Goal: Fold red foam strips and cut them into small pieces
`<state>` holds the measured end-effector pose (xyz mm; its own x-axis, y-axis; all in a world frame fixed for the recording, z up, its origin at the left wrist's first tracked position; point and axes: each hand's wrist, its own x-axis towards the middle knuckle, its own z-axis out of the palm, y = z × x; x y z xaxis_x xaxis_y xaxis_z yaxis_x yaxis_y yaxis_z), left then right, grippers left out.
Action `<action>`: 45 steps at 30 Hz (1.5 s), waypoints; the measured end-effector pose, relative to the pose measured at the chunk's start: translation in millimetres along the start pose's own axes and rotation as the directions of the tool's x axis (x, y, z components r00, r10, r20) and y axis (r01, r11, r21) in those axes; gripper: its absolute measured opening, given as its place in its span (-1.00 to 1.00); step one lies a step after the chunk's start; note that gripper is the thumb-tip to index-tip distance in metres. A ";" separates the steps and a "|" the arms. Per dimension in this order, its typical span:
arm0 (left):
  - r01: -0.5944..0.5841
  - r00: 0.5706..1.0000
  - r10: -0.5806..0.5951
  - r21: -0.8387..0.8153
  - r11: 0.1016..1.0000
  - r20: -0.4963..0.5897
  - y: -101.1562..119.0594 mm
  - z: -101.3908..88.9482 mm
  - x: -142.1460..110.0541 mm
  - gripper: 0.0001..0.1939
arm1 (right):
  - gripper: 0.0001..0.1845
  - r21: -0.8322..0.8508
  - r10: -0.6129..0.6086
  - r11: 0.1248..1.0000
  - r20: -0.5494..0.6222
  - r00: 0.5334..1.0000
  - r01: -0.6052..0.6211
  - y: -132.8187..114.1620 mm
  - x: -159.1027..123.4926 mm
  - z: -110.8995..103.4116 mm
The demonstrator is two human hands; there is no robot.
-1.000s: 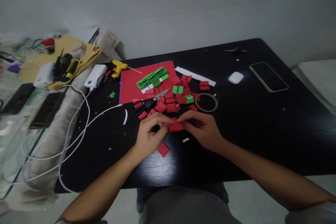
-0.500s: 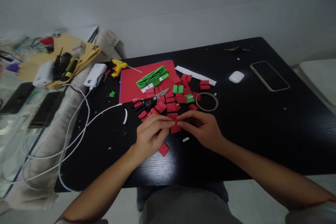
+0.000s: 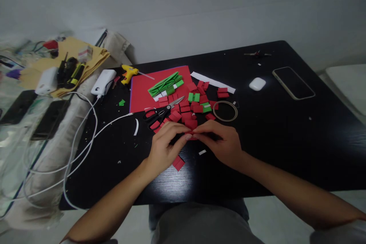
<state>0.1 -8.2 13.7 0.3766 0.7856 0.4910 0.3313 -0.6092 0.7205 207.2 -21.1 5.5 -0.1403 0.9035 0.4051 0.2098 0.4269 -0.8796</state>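
Between my two hands is a small folded piece of red paper [image 3: 191,124], held above the black table. My left hand [image 3: 167,143] pinches its left side with thumb and fingers. From the right, my right hand [image 3: 221,141] pinches the same paper; the fingertips of both hands nearly meet and partly cover it. Just beyond lies a pile of folded red paper pieces [image 3: 185,107] with a few green ones [image 3: 194,97] among them. Black-handled scissors [image 3: 162,111] rest open on the pile. Another red piece [image 3: 178,163] lies below my left hand.
A roll of tape [image 3: 225,111] lies right of the pile. Behind are a red sheet [image 3: 143,87], a folded green paper strip [image 3: 166,84] and a yellow glue gun [image 3: 129,73]. A white earbud case [image 3: 257,84] and phone [image 3: 294,82] sit right; a white cable [image 3: 94,137] loops left.
The red paper between my fingers has tilted or folded, so its lower part shows less now. My left thumb has shifted slightly; both hands stay in nearly the same place.
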 end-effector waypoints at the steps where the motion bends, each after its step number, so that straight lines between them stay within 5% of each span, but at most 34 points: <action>1: -0.005 1.000 0.005 -0.011 1.000 0.000 0.2 0.2 0.7 -0.88 | -0.85 -0.003 -0.014 1.000 -0.002 1.000 0.014 0.0 -0.1 0.2; 45: 0.027 1.000 -0.027 -0.024 0.999 -0.003 2.2 1.0 -0.1 -0.90 | -0.95 -0.050 0.034 0.998 0.058 0.998 -0.031 1.1 -0.3 2.2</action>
<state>1.6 -9.7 14.8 0.3646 0.8021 0.4729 0.3207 -0.5850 0.7449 205.4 -21.0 3.9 -0.1888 0.9137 0.3599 0.2619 0.4001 -0.8783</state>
